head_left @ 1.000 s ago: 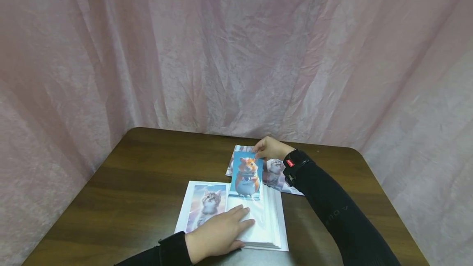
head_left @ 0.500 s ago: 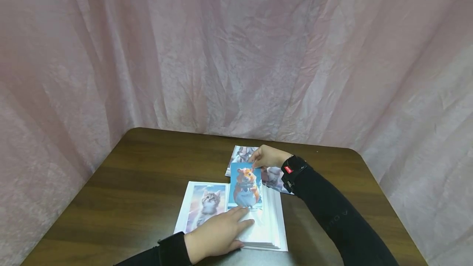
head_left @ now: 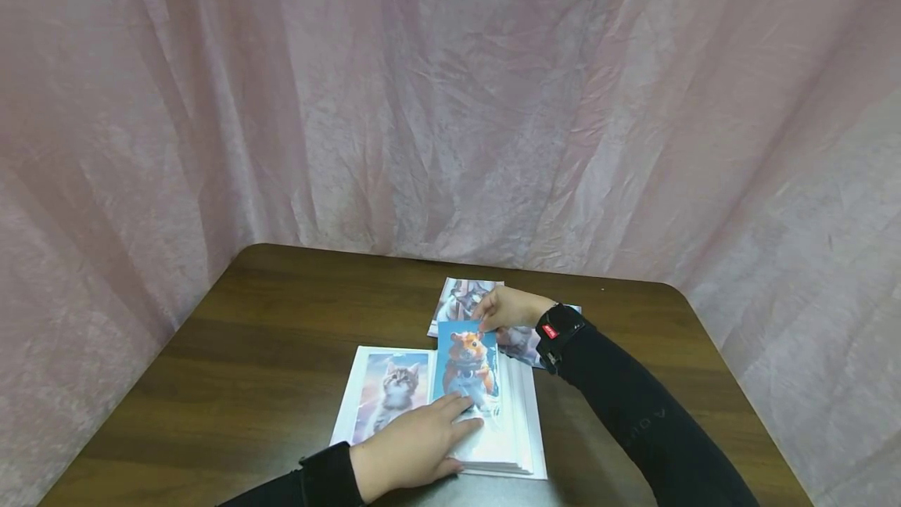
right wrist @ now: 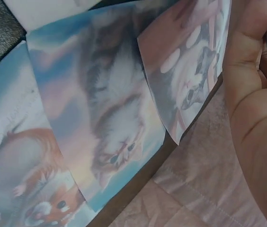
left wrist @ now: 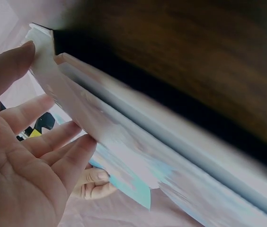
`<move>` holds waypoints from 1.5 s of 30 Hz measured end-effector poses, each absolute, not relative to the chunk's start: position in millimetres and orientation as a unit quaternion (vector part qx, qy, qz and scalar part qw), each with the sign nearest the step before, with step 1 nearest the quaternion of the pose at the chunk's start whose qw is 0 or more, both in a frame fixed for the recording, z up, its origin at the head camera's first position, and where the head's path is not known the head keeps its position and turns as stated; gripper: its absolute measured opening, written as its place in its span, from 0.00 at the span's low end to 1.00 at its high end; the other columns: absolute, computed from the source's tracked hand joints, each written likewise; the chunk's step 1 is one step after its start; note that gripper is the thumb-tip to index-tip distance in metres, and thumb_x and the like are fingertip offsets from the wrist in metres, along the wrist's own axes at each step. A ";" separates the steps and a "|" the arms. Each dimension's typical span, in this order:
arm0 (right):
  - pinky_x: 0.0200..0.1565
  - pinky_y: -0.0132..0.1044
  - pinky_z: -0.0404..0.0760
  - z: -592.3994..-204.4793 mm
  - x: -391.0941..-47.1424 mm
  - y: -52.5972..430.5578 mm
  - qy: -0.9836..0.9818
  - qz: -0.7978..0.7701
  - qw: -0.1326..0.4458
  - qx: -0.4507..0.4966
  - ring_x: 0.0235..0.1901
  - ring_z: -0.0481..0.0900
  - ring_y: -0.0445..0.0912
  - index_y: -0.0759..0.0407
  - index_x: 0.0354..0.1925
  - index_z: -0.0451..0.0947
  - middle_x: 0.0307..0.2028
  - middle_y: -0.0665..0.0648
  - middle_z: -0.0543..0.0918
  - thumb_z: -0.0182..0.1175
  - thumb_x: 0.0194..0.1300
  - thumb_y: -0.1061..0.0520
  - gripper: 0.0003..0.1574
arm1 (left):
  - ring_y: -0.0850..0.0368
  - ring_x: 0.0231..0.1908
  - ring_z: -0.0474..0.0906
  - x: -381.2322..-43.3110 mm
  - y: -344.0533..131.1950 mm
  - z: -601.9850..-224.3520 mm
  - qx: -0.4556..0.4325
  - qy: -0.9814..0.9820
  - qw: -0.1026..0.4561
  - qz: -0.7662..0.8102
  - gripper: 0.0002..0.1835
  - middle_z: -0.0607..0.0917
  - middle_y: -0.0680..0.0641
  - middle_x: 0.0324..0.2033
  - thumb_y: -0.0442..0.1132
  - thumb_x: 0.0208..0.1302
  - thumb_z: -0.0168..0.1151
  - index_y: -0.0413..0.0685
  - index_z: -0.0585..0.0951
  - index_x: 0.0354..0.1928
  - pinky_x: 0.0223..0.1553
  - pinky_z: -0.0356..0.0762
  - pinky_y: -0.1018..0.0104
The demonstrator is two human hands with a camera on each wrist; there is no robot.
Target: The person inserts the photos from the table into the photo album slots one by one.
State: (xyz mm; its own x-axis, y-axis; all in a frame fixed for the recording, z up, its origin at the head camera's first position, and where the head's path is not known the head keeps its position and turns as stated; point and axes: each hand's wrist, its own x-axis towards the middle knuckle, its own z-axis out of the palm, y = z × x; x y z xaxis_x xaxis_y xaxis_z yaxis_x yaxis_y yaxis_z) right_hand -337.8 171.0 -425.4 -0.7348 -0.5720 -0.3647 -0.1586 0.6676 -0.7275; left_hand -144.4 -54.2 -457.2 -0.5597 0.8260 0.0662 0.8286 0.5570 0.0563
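Note:
A white photo album [head_left: 505,444] lies spread on the table. Its left page bears a kitten photo [head_left: 393,393]. Over the right page, my right hand [head_left: 512,310] pinches the top right corner of a blue hamster photo [head_left: 466,358]. The photo's lower part looks glossy and washed out, apparently under the page's clear sleeve. My left hand [head_left: 418,444] rests on the album with fingers extended, touching the right page below the photo. In the left wrist view, the left fingers [left wrist: 74,153] lie against the page, and the right hand [left wrist: 94,183] holds the photo beyond.
Behind the album lie a stack of loose photos [head_left: 461,300] and another kitten photo [head_left: 521,341], partly hidden by the right hand. The right wrist view shows kitten photos [right wrist: 119,109] overlapping. A pink curtain [head_left: 450,100] hangs behind the brown table [head_left: 296,311].
The right hand has brought the hamster photo down toward the left hand, deeper over the right page. More of the loose photos behind shows. The left hand has stayed in place.

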 end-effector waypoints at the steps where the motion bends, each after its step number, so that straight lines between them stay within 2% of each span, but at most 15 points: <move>1: 0.33 0.39 0.81 -425.9 -336.8 170.9 0.862 -0.351 0.300 -0.210 0.19 0.74 0.41 0.65 0.48 0.84 0.32 0.54 0.89 0.66 0.64 0.67 0.13 | 0.49 0.65 0.72 -144.1 -54.3 -457.2 -0.469 -0.882 0.017 -0.041 0.31 0.74 0.45 0.66 0.58 0.65 0.66 0.54 0.76 0.67 0.61 0.75 0.61; 8: 0.32 0.40 0.82 -427.0 -328.9 169.1 0.852 -0.363 0.317 -0.205 0.18 0.74 0.43 0.65 0.49 0.84 0.31 0.55 0.89 0.66 0.64 0.67 0.14 | 0.49 0.65 0.72 -143.7 -55.3 -457.6 -0.467 -0.883 0.020 -0.039 0.31 0.74 0.44 0.66 0.58 0.65 0.66 0.54 0.76 0.67 0.58 0.77 0.62; 17: 0.35 0.41 0.85 -429.0 -322.3 164.9 0.863 -0.331 0.299 -0.236 0.24 0.80 0.42 0.65 0.49 0.84 0.35 0.53 0.88 0.65 0.65 0.67 0.13 | 0.49 0.64 0.73 -143.8 -56.4 -459.4 -0.469 -0.882 0.024 -0.044 0.31 0.74 0.44 0.66 0.58 0.65 0.66 0.55 0.76 0.67 0.58 0.77 0.61; 20: 0.36 0.38 0.85 -429.3 -320.1 160.6 0.878 -0.286 0.269 -0.274 0.28 0.82 0.43 0.63 0.46 0.85 0.36 0.51 0.87 0.63 0.67 0.66 0.10 | 0.49 0.65 0.72 -143.3 -56.5 -458.1 -0.467 -0.883 0.020 -0.042 0.31 0.74 0.44 0.66 0.57 0.65 0.66 0.54 0.76 0.67 0.59 0.76 0.61; 26: 0.47 0.39 0.82 -429.0 -313.0 148.9 0.907 -0.185 0.159 -0.343 0.42 0.83 0.45 0.57 0.39 0.87 0.39 0.52 0.87 0.62 0.67 0.67 0.09 | 0.48 0.65 0.72 -143.3 -55.7 -456.8 -0.466 -0.884 0.015 -0.044 0.31 0.74 0.44 0.65 0.57 0.65 0.66 0.54 0.76 0.67 0.59 0.76 0.61; 31: 0.43 0.39 0.82 -427.7 -306.0 140.4 0.909 -0.164 0.121 -0.363 0.36 0.82 0.44 0.60 0.37 0.87 0.37 0.55 0.87 0.63 0.65 0.69 0.09 | 0.48 0.65 0.72 -143.5 -54.7 -457.9 -0.467 -0.883 0.017 -0.045 0.31 0.75 0.44 0.65 0.57 0.65 0.66 0.54 0.76 0.67 0.58 0.77 0.61; 38: 0.42 0.37 0.81 -429.7 -302.6 132.8 0.907 -0.158 0.073 -0.385 0.33 0.79 0.41 0.60 0.35 0.87 0.35 0.53 0.87 0.56 0.63 0.72 0.15 | 0.48 0.65 0.72 -144.4 -54.5 -457.4 -0.465 -0.884 0.004 -0.051 0.31 0.74 0.44 0.66 0.57 0.66 0.65 0.55 0.76 0.67 0.60 0.76 0.60; 42: 0.37 0.35 0.77 -431.0 -301.7 128.9 0.913 -0.146 0.081 -0.373 0.28 0.74 0.40 0.61 0.32 0.85 0.29 0.52 0.84 0.55 0.64 0.71 0.13 | 0.48 0.66 0.71 -144.7 -54.2 -457.5 -0.462 -0.885 -0.007 -0.054 0.31 0.74 0.44 0.67 0.58 0.66 0.65 0.55 0.75 0.68 0.60 0.75 0.60; 45: 0.38 0.36 0.79 -430.3 -300.2 126.5 0.918 -0.146 0.098 -0.354 0.28 0.75 0.40 0.62 0.35 0.85 0.31 0.53 0.84 0.55 0.67 0.69 0.12 | 0.49 0.67 0.70 -145.1 -53.9 -458.4 -0.461 -0.886 -0.013 -0.054 0.31 0.73 0.45 0.67 0.58 0.66 0.64 0.55 0.75 0.68 0.61 0.75 0.60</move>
State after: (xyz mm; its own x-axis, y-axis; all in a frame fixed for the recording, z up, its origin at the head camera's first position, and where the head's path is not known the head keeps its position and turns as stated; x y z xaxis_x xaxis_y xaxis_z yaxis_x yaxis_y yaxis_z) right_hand -300.2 126.5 -430.3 -0.7298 -0.6793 -0.0771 -0.6218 0.7064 -0.3382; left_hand -145.1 -53.9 -458.4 -0.5751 0.8177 0.0263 0.8149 0.5696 0.1074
